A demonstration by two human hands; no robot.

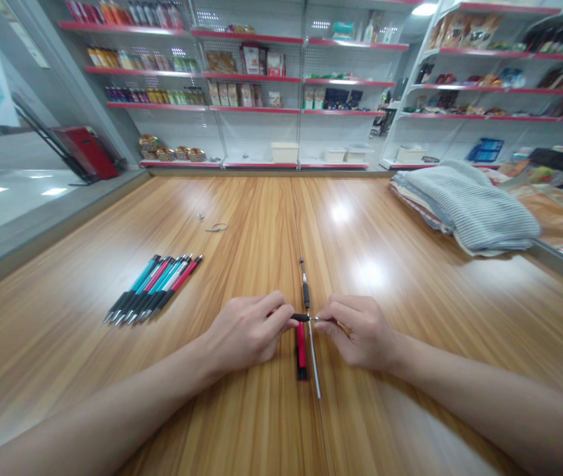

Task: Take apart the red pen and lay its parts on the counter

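Observation:
My left hand is closed round a pen held sideways, its black grip pointing right and a bit of red showing behind the fingers. My right hand pinches the small silver tip at the pen's right end; whether the tip is joined to the grip is too small to tell. Just beneath the hands lie a red pen barrel and a thin white refill. Beyond them rests a black pen grip section, with small white and dark parts in line above it.
Several pens in teal, red and white lie in a slanted row at left. A looped grey strip and a tiny metal piece lie farther back. Folded cloths are stacked at right. Stocked shelves stand beyond the wooden table.

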